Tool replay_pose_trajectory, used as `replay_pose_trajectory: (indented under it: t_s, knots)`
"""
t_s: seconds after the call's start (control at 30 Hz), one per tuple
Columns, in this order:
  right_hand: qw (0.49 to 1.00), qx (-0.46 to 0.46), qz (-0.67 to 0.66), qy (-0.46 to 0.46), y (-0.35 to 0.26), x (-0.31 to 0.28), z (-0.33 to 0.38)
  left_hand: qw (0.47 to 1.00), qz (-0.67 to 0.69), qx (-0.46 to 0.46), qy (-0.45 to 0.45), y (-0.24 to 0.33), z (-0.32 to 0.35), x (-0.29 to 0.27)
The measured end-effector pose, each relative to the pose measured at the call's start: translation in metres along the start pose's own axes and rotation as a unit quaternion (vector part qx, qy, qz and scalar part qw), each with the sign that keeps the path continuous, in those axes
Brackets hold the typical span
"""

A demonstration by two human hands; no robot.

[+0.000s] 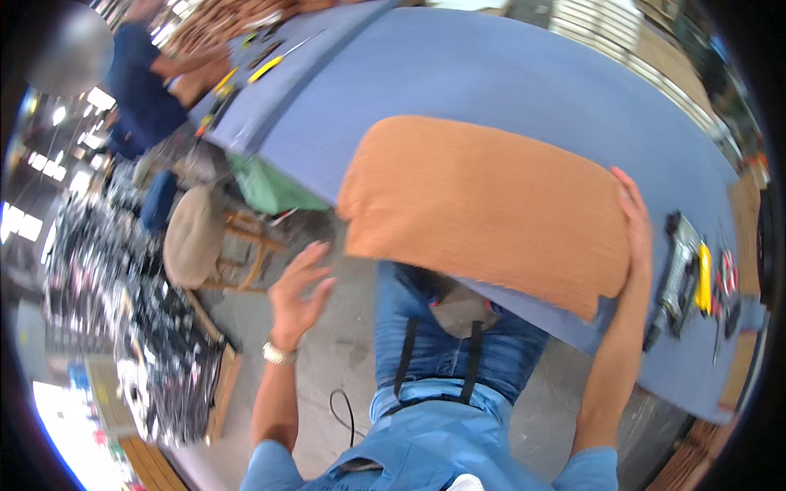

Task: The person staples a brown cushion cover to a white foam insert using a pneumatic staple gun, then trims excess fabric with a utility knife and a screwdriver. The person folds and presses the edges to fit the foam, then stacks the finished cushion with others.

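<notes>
Two hands show from the head view: the right hand [637, 229] grips the right edge of an orange cushion [483, 209] lying on the blue table [524, 74], while the left hand [299, 286] hangs open, fingers spread, off the table's edge. A stapler [679, 274] lies just right.

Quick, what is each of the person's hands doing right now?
Left hand: open, fingers spread, in the air, holding nothing.
Right hand: wrapped around the right edge of the orange cushion on the blue table.

An orange fabric-covered cushion panel [483, 209] lies flat, overhanging the blue table edge.
</notes>
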State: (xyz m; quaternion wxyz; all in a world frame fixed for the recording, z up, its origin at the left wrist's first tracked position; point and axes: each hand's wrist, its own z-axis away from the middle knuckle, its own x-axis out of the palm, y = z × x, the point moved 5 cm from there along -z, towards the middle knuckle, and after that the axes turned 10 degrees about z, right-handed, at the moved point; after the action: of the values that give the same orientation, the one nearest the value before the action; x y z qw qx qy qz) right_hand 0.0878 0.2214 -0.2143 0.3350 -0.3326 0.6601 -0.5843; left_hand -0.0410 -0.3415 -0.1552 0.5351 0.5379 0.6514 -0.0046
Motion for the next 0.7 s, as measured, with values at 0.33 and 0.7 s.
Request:
replay_pose_trajectory:
  t_s: [0.33, 0.7]
  knots:
    - [0.997, -0.024, -0.017, 0.066, -0.002, -0.008, -0.004, 0.986, -0.161, -0.012, -0.046, 0.028, -0.12, 0.094]
    - [0.986, 0.027, -0.161, -0.015, -0.093, 0.045, 0.066, 0.986, 0.131, -0.087, -0.049, 0.033, -0.126, 0.085]
